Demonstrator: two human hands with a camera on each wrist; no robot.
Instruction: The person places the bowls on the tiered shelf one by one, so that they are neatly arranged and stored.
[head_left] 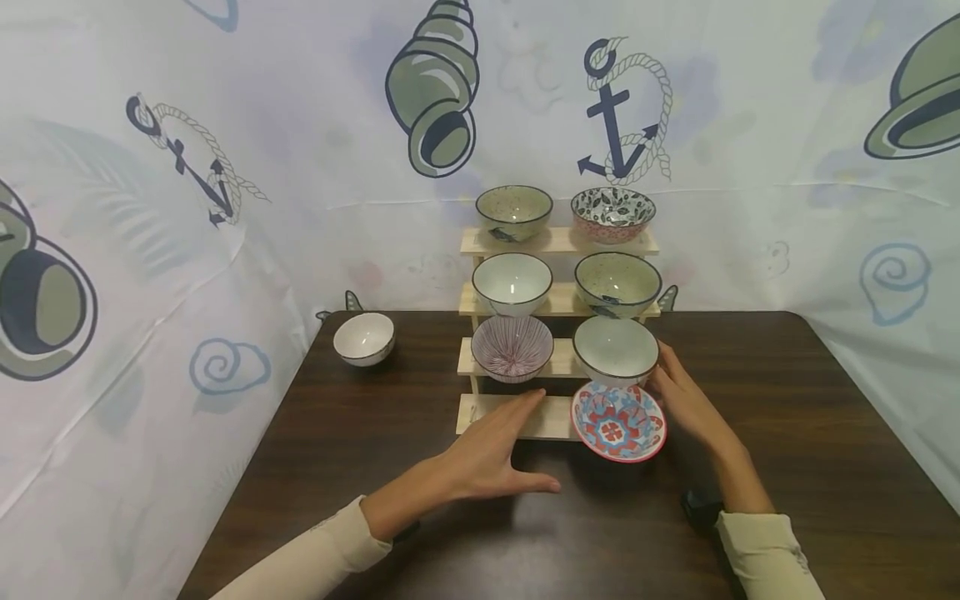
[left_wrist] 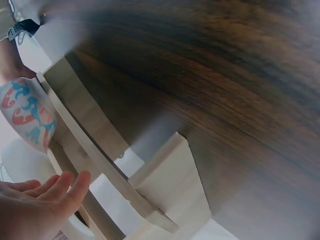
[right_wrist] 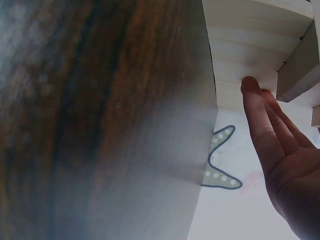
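A wooden step rack point(head_left: 551, 419) carries bowls on its tiers. On the lowest tier, at the right, a red-rimmed bowl with a red and blue pattern point(head_left: 619, 423) tilts toward me; its patterned outside shows in the left wrist view. My left hand point(head_left: 486, 457) hovers before the left of that tier, thumb spread and fingers extended, holding nothing. At the rack's right side is my right hand point(head_left: 692, 407), fingertips partly hidden behind the patterned bowl and the pale bowl point(head_left: 617, 348) above it. In the right wrist view its straight fingers point(right_wrist: 260, 120) lie against the rack's wood point(right_wrist: 245, 45).
Higher up stand a purple-striped bowl point(head_left: 513, 348), a white bowl point(head_left: 512, 282), two speckled green bowls point(head_left: 618, 282) and a leaf-patterned bowl point(head_left: 612, 210). A small white bowl point(head_left: 364, 338) sits apart at the dark table's point(head_left: 300, 467) back left. Printed cloth point(head_left: 315, 150) hangs behind.
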